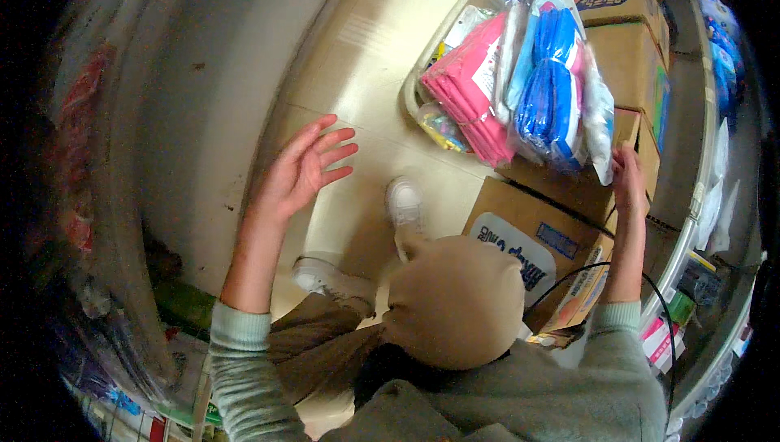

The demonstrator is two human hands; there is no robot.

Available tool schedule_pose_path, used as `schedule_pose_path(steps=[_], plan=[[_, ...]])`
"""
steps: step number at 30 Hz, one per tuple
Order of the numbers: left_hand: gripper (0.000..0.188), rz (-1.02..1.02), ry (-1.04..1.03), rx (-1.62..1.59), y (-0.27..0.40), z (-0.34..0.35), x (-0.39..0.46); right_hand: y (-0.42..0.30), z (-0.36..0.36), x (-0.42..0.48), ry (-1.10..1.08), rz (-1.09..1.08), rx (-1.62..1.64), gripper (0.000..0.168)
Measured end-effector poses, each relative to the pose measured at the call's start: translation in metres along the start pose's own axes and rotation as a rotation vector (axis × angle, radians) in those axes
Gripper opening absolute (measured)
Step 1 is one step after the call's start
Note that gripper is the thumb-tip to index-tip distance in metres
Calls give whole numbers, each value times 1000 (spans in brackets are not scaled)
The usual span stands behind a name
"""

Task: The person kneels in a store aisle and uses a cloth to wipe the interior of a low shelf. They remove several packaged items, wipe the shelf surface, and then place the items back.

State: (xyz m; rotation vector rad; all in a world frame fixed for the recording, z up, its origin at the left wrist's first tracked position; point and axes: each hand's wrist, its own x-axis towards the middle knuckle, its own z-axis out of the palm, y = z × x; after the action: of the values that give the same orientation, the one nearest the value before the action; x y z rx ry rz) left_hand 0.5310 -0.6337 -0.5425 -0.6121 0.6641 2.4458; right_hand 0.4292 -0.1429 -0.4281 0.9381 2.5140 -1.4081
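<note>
My left hand (314,161) hovers over the pale floor at the left with its fingers apart, holding nothing. On the right, my right hand (627,174) has its fingers curled at the lower edge of a white plastic package (599,116). That package leans at the right end of a row of goods. Beside it lie a blue folded bundle in clear wrap (548,88) and a pink folded bundle (469,88) tied round the middle. These rest in or over a translucent plastic bin (411,91), whose right side is hidden. Smaller packets (445,128) show at the bin's left.
Cardboard cartons (615,58) stand stacked along the right, with another printed carton (518,222) beside my bent knee (457,302). A shelf edge (701,186) with packaged goods curves down the right. A black cable (661,296) loops near my right forearm.
</note>
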Motion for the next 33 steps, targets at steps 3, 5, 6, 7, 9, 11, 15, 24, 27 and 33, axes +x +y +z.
schedule_pose_path(steps=[3, 5, 6, 7, 9, 11, 15, 24, 27, 33], plan=[[35, 8, 98, 85, -3, -7, -4, -35, 44, -41, 185, -368, -487, 47], [36, 10, 122, 102, -6, -17, -1, -53, 79, -66, 297, -632, -390, 48], [36, 7, 137, 131, -8, -24, 1, -64, 107, -74, 282, -784, -295, 45], [37, 40, 196, 178, -9, -28, -2, -70, 140, -85, 143, -756, -112, 41], [41, 103, 399, 461, -7, -26, -8, -71, 211, -106, -30, -867, -293, 38], [46, 274, 483, 931, -4, -47, -19, -52, 295, -141, -509, -627, -118, 37], [52, 881, 980, 1814, 14, -112, -35, -1, 403, -179, -721, -1407, -149, 30], [52, 310, 2041, 1768, 35, -226, -193, 25, 389, -226, -1337, -1167, -418, 26], [51, 332, 1996, 1537, 37, -249, -203, 43, 391, -217, -1251, -1127, -298, 17], [49, 457, 1824, 1116, 60, -283, -201, 41, 389, -206, -1304, -978, -278, 16]])
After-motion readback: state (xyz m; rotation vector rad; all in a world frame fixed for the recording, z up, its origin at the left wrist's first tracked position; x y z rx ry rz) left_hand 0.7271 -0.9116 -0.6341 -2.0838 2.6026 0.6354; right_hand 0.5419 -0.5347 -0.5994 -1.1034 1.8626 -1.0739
